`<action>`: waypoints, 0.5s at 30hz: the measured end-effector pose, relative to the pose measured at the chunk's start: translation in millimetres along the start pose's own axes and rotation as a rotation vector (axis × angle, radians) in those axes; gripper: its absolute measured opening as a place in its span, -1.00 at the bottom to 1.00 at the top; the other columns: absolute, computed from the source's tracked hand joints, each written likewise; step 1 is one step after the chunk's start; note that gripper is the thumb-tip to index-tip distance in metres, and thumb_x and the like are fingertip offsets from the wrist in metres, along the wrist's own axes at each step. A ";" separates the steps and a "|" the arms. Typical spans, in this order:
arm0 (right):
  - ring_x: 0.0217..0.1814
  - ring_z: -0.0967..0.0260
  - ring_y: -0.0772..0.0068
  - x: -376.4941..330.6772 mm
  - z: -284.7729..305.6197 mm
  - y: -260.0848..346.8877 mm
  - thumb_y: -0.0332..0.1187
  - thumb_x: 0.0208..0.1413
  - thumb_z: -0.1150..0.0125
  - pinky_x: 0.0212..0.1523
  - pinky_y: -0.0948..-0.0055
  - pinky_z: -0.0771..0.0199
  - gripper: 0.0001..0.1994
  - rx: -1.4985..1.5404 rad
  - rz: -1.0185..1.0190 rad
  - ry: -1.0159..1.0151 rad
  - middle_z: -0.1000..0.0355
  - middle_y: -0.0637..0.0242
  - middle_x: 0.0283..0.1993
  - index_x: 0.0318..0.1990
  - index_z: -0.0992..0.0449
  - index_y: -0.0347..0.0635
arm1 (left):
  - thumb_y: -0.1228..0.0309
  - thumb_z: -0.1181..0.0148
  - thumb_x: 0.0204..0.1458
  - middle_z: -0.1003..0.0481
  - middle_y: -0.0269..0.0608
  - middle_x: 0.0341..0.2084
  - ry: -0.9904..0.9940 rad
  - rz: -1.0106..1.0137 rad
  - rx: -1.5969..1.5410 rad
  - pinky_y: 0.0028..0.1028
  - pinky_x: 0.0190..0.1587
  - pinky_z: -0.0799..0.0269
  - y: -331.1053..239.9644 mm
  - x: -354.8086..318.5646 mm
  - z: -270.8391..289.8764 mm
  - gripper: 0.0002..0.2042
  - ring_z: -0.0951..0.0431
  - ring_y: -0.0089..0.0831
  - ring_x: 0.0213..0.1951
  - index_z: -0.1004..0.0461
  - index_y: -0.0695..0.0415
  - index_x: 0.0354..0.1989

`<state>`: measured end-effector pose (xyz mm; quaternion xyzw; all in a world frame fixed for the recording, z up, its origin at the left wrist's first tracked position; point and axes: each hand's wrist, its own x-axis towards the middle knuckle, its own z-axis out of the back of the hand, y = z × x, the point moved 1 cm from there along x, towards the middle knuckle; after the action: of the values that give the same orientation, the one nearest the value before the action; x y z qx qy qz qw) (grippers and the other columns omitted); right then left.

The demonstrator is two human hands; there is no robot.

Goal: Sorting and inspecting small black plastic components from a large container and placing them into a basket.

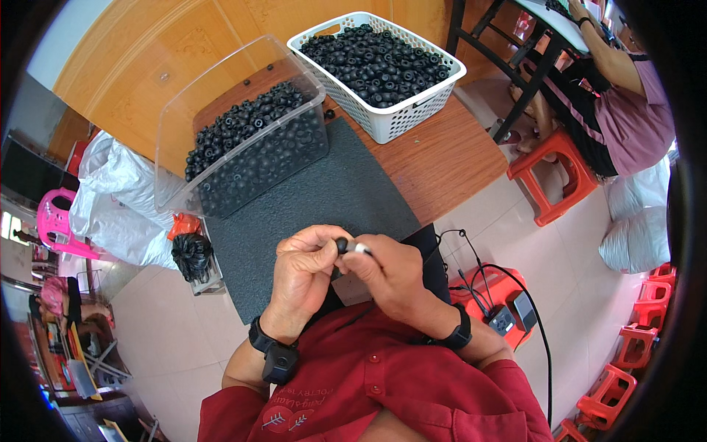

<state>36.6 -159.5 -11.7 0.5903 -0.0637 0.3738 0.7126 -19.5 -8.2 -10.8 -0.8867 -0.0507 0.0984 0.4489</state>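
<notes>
Our left hand (308, 259) pinches a small black ring (342, 244) at its fingertips, and our right hand (389, 274) grips a short white piece (361, 248) that touches this ring, both close to our chest above the dark mat (324, 199). Behind the mat on the bench (449, 162), a clear tub (243, 132) and a white basket (383, 110) stand side by side, both full of black rings.

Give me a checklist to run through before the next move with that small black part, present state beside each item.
1. Small black part pinched between left hand and right hand: ok.
2. White piece meets the part: ok; whether it is fully seated: cannot tell.
3. Grey mat lies under the hands: ok.
4. Clear bin holds black parts: ok.
5. White basket holds black parts: ok.
</notes>
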 end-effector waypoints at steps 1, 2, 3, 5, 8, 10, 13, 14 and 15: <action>-0.48 -0.40 0.49 1.8 2.3 4.8 -0.26 0.21 -0.25 -0.47 0.52 -0.37 -0.77 0.177 -0.133 -0.025 -0.44 0.29 -0.49 -0.24 -0.51 -0.29 | 0.44 -0.26 0.11 -0.57 -0.17 -0.33 0.019 -0.020 0.031 -0.50 -0.27 -0.44 -2.4 0.4 -0.3 -0.81 -0.51 -0.50 -0.37 -0.57 0.33 -0.19; -0.45 -0.41 0.56 2.9 3.9 8.1 -0.27 0.22 -0.25 -0.43 0.56 -0.38 -0.78 0.353 -0.266 -0.051 -0.48 0.31 -0.46 -0.25 -0.51 -0.29 | 0.44 -0.28 0.10 -0.57 -0.17 -0.33 0.037 -0.040 0.061 -0.51 -0.27 -0.43 -3.7 0.8 -0.7 -0.80 -0.51 -0.51 -0.37 -0.58 0.32 -0.20; -0.42 -0.40 0.61 3.7 4.5 9.9 -0.28 0.23 -0.25 -0.41 0.57 -0.38 -0.78 0.410 -0.301 -0.044 -0.50 0.33 -0.44 -0.27 -0.51 -0.30 | 0.43 -0.29 0.08 -0.57 -0.18 -0.33 0.044 -0.061 0.085 -0.52 -0.27 -0.43 -3.2 1.1 -0.6 -0.80 -0.50 -0.51 -0.37 -0.58 0.32 -0.20; -0.36 -0.38 0.72 4.8 5.1 11.2 -0.30 0.24 -0.24 -0.37 0.60 -0.39 -0.78 0.523 -0.370 -0.030 -0.53 0.36 -0.40 -0.30 -0.50 -0.33 | 0.43 -0.31 0.06 -0.56 -0.19 -0.33 0.056 -0.102 0.133 -0.53 -0.27 -0.43 -0.8 1.5 -0.1 -0.79 -0.49 -0.52 -0.37 -0.59 0.32 -0.21; -0.37 -0.36 0.73 3.4 4.9 4.6 -0.32 0.24 -0.24 -0.36 0.59 -0.40 -0.79 0.507 -0.415 -0.001 -0.51 0.41 -0.43 -0.32 -0.50 -0.32 | 0.38 -0.35 0.02 -0.52 -0.21 -0.37 0.049 -0.141 0.196 -0.49 -0.29 -0.43 1.8 2.8 -2.7 -0.75 -0.47 -0.46 -0.39 -0.58 0.33 -0.22; -0.37 -0.35 0.74 0.5 4.4 -2.1 -0.35 0.24 -0.23 -0.35 0.60 -0.40 -0.81 0.510 -0.417 -0.006 -0.51 0.41 -0.44 -0.33 -0.49 -0.31 | 0.38 -0.36 0.01 -0.51 -0.21 -0.38 0.054 -0.108 0.183 -0.49 -0.29 -0.42 2.4 5.3 -4.8 -0.74 -0.47 -0.46 -0.39 -0.58 0.33 -0.22; -0.36 -0.34 0.74 3.6 8.9 7.9 -0.36 0.23 -0.22 -0.34 0.59 -0.39 -0.82 0.530 -0.444 -0.040 -0.49 0.41 -0.45 -0.35 -0.49 -0.29 | 0.37 -0.39 -0.02 -0.51 -0.21 -0.39 0.053 -0.083 0.156 -0.50 -0.29 -0.43 1.4 5.6 -7.9 -0.72 -0.48 -0.44 -0.39 -0.58 0.33 -0.22; -0.36 -0.34 0.73 2.9 8.0 5.9 -0.36 0.24 -0.22 -0.35 0.60 -0.38 -0.82 0.545 -0.432 -0.042 -0.49 0.41 -0.44 -0.34 -0.49 -0.30 | 0.38 -0.39 -0.02 -0.51 -0.21 -0.39 0.055 -0.081 0.149 -0.49 -0.29 -0.43 2.3 6.4 -6.7 -0.72 -0.49 -0.44 -0.39 -0.58 0.33 -0.22; -0.36 -0.35 0.73 1.0 7.2 3.5 -0.36 0.24 -0.21 -0.35 0.60 -0.38 -0.82 0.563 -0.423 -0.042 -0.49 0.41 -0.44 -0.33 -0.49 -0.30 | 0.38 -0.39 -0.02 -0.51 -0.20 -0.38 0.052 -0.077 0.143 -0.49 -0.30 -0.43 3.4 6.4 -5.9 -0.72 -0.49 -0.43 -0.38 -0.58 0.34 -0.22</action>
<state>37.7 -165.3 -6.3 0.7713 0.1507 0.2087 0.5820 -11.9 -13.7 -10.9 -0.8521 -0.0659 0.0615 0.5156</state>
